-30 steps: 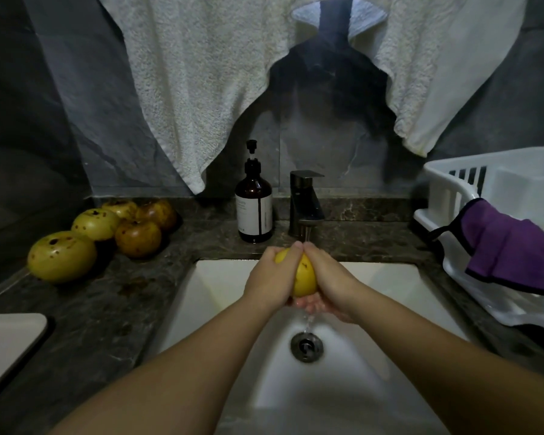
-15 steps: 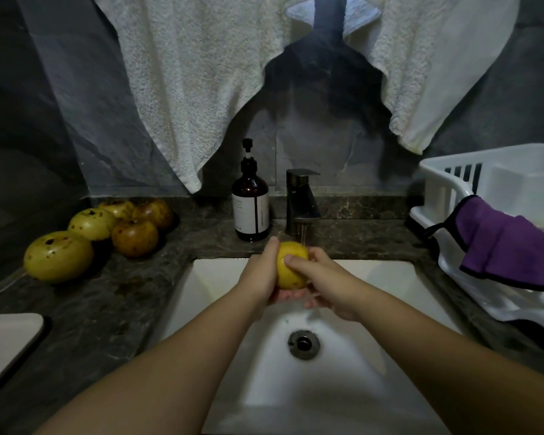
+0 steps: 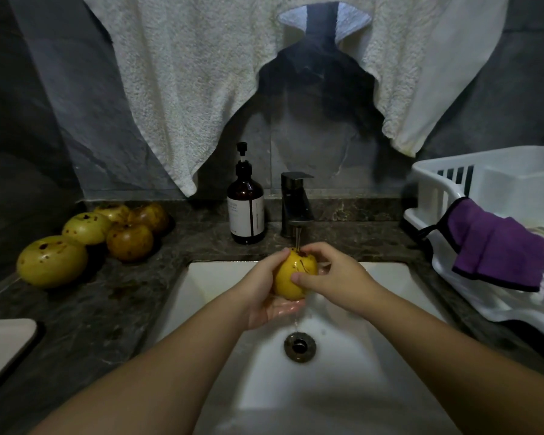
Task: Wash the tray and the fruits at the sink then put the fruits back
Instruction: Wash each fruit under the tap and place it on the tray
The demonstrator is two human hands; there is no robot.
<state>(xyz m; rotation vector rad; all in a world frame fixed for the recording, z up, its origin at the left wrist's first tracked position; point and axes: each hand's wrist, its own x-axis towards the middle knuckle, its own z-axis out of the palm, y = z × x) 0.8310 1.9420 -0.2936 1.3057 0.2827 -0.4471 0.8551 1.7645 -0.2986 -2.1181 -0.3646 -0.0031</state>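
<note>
While water from the faucet (image 3: 296,205) runs onto the yellow fruit (image 3: 292,273), I have it over the sink (image 3: 390,312), my left hand (image 3: 264,296) cupped under and around it and my right hand (image 3: 333,277) curled over its far side, thumb on the skin. So I judge I'm mid-rinse on this fruit, with five fruits (image 3: 85,237) waiting on the counter (image 3: 145,296) to my left. Next I'd turn it under the stream, keeping a firm hold since it looks slippery.
</note>
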